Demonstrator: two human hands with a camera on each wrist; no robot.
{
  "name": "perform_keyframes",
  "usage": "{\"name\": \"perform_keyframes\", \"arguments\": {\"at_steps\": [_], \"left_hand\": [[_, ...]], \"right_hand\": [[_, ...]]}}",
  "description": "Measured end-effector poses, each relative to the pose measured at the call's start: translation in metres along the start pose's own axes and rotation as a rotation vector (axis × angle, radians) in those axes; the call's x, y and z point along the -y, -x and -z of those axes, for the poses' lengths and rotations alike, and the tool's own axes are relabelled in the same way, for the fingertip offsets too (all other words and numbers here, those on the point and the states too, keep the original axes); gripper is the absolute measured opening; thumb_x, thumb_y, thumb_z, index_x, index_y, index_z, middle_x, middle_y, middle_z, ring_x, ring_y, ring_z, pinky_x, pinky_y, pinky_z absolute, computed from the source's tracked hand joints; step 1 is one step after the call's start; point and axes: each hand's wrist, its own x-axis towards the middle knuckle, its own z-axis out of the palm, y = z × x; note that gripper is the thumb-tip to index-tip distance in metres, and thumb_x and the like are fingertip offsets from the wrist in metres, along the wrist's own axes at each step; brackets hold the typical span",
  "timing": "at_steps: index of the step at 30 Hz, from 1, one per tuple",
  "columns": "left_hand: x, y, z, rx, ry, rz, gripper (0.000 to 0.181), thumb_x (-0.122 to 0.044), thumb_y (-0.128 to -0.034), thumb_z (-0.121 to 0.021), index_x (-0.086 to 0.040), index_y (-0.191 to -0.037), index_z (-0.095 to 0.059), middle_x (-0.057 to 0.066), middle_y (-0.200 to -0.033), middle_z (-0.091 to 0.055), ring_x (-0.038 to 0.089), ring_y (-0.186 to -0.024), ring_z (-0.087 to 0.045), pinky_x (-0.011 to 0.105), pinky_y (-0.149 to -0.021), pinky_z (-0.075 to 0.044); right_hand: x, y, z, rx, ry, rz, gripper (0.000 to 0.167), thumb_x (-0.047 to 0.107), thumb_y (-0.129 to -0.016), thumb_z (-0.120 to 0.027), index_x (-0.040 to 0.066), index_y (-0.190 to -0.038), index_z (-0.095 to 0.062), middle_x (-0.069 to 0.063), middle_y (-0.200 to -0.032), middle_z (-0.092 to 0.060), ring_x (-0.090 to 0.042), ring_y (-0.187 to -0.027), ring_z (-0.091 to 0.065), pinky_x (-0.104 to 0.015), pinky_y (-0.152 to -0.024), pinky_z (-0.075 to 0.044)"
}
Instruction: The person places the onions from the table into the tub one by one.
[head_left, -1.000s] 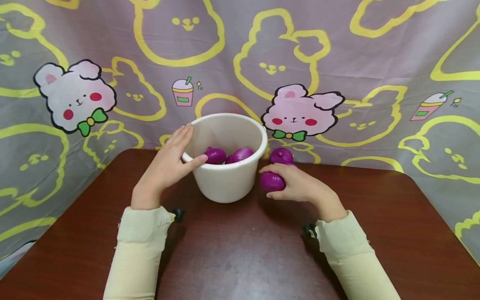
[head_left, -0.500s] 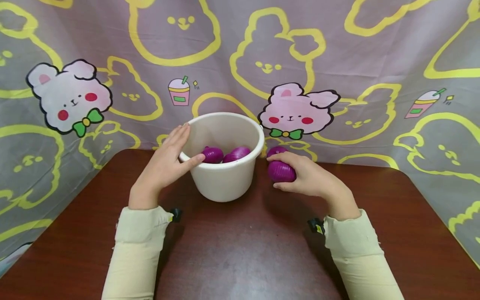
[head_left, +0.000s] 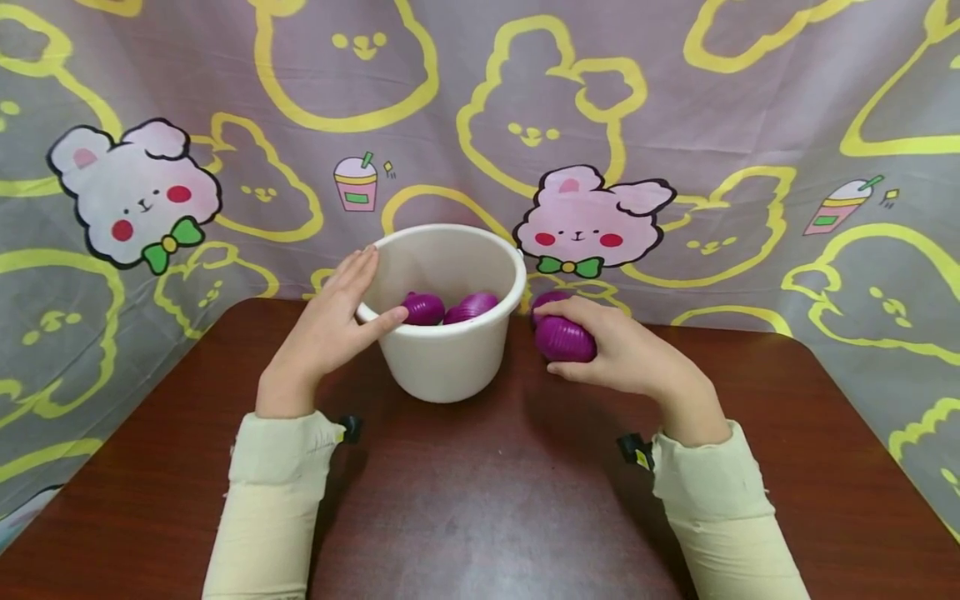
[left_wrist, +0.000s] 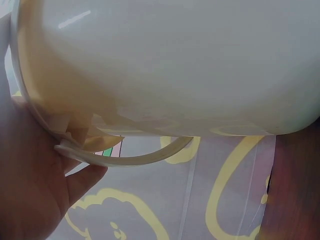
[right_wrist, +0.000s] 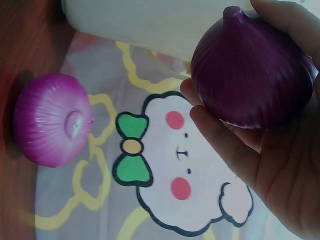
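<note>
My left hand (head_left: pixel 318 342) grips the left side of a white plastic bucket (head_left: pixel 442 367), the thumb over its front rim and the other fingers farther back. Two purple onions, a left one (head_left: pixel 424 309) and a right one (head_left: pixel 472 307), lie inside the bucket. To the right of the bucket, my right hand (head_left: pixel 626 346) holds another purple onion (head_left: pixel 566 339) between thumb and fingers, above the table. Behind it, partly hidden in the head view, one more onion (right_wrist: pixel 52 120) sits on the table, plainly seen in the right wrist view.
The dark wooden table (head_left: pixel 495 492) reaches back to a patterned cloth (head_left: pixel 450 100) with rabbit faces. A thin curved bucket handle (left_wrist: pixel 145 161) hangs out from the rim in the left wrist view.
My right hand has raised the onion and shifted it slightly right, away from the bucket. My left hand stays at the rim. The head view has turned a little.
</note>
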Motion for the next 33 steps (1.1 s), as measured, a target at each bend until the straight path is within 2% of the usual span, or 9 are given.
{"name": "perform_keyframes", "arguments": {"at_steps": [4,13,33], "left_hand": [[0.0,0.0,0.001,-0.01,0.003,-0.001,0.093,-0.063,-0.0926,-0.053,-0.007,-0.159,-0.019,0.007,-0.168,-0.015,0.029,-0.157,-0.007,0.058,-0.124,-0.014],[-0.001,0.0,0.001,-0.01,0.003,-0.001,0.093,-0.063,-0.0927,-0.053,-0.007,-0.159,-0.019,0.007,-0.168,-0.015,0.029,-0.157,-0.007,0.058,-0.124,-0.014],[-0.001,0.001,0.0,0.003,-0.003,-0.016,0.096,-0.068,-0.0924,-0.049,-0.006,-0.159,-0.017,0.009,-0.168,-0.013,0.032,-0.156,-0.007,0.06,-0.123,-0.014]], "right_hand": [[0.003,0.003,0.006,-0.037,0.019,0.021,0.063,0.022,-0.08,-0.084,0.018,-0.136,-0.057,-0.001,-0.131,-0.061,-0.021,-0.12,-0.057,-0.045,-0.096,-0.055],[0.014,0.01,0.016,-0.083,0.043,0.016,0.063,0.027,-0.08,-0.083,0.025,-0.137,-0.056,0.004,-0.13,-0.06,-0.014,-0.115,-0.058,-0.039,-0.092,-0.056],[0.035,0.016,0.02,-0.1,0.076,0.1,0.064,0.027,-0.08,-0.084,0.021,-0.137,-0.055,0.007,-0.13,-0.059,-0.009,-0.117,-0.055,-0.036,-0.093,-0.055]]}}
